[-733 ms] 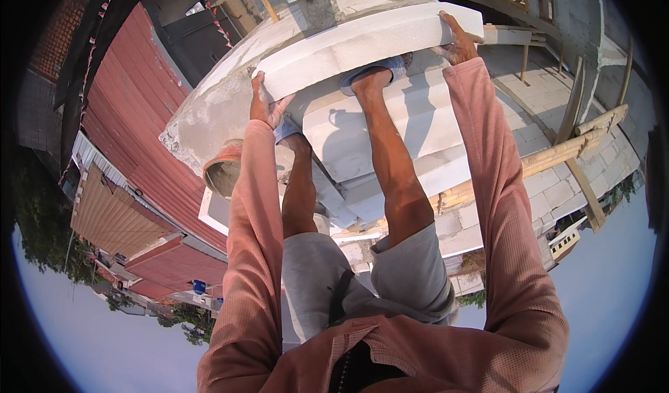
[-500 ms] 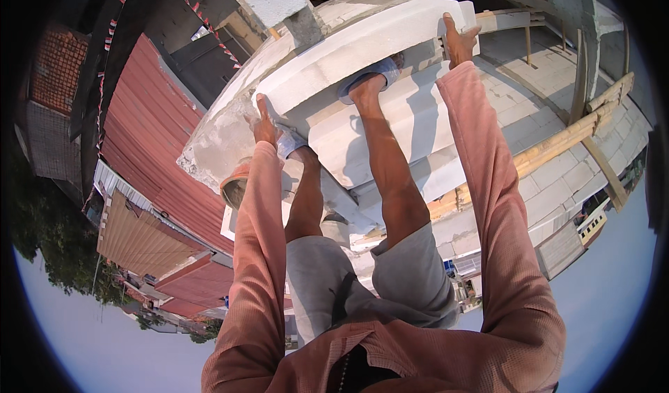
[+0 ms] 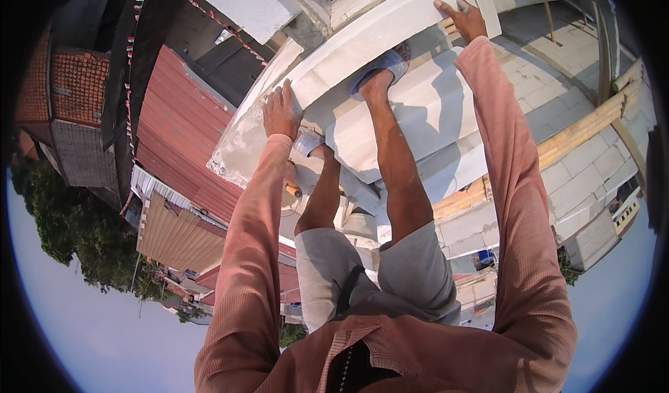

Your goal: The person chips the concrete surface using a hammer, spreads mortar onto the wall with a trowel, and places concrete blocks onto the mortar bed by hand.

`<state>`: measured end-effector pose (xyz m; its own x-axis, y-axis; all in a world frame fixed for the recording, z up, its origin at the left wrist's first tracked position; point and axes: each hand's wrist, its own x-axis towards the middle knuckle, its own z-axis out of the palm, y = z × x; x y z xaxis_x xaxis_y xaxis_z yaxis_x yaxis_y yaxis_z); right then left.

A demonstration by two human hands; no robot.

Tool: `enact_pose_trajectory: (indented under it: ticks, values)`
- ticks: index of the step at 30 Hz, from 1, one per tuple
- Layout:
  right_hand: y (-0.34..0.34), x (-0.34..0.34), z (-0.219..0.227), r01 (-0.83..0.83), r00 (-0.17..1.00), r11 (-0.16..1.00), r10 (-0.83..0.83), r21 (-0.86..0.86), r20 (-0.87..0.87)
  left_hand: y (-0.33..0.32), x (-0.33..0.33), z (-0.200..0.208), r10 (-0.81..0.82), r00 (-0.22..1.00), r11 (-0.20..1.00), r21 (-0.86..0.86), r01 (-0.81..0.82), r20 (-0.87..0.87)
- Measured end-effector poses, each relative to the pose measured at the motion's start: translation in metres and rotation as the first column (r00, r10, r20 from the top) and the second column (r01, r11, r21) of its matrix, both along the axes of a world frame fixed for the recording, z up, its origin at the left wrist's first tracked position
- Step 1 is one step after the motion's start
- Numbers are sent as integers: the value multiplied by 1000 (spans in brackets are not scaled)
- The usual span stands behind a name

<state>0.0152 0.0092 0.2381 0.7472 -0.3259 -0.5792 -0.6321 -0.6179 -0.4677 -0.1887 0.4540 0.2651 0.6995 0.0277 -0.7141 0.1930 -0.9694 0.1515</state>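
A long white building block (image 3: pixel 376 41) lies across in front of my feet, on the pale masonry. My left hand (image 3: pixel 281 111) is at its left end, with the fingers stretched out and apart over the rough grey wall top (image 3: pixel 240 139). At the other end, my right hand (image 3: pixel 468 21) grips the long block, thumb on the near face and fingers behind it. A short white block end (image 3: pixel 483 8) stands just beyond those fingers. Both my feet, in bluish sandals (image 3: pixel 382 69), stand on white blocks (image 3: pixel 390 135) on the near side.
A grey concrete post (image 3: pixel 240 3) rises beyond the block at the left. Red metal roofs (image 3: pixel 185 128) lie far below on the left. Bamboo poles (image 3: pixel 571 139) run along the right over pale block paving (image 3: pixel 592 159). An orange piece (image 3: pixel 291 184) shows beside my left forearm.
My left hand has gone from a thumb-up hold at the block's left end to fingers laid out flat. A wider gap shows at the right end, where my right hand has shifted its grip.
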Motion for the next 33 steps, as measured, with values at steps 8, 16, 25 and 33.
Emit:
enact_pose_trajectory:
  ticks: [8, 16, 25, 33]
  values:
    - [2, 6, 11, 58, 993, 990, -45, 128, -108, -3, -7, -2, -22, 998, 998, 62, 18, 61]
    - [9, 0, 9, -166, 984, 961, 177, -221, 31, -9, -14, 6, 31, 991, 989, 141, -49, 127]
    - [118, -38, 77, -409, 678, 764, 621, -498, 395, -22, -114, 95, 501, 849, 863, -23, -505, 169]
    - [345, -182, 154, -954, 300, 266, 848, 139, 437, -15, -256, 200, 946, 126, 25, -319, -947, -300]
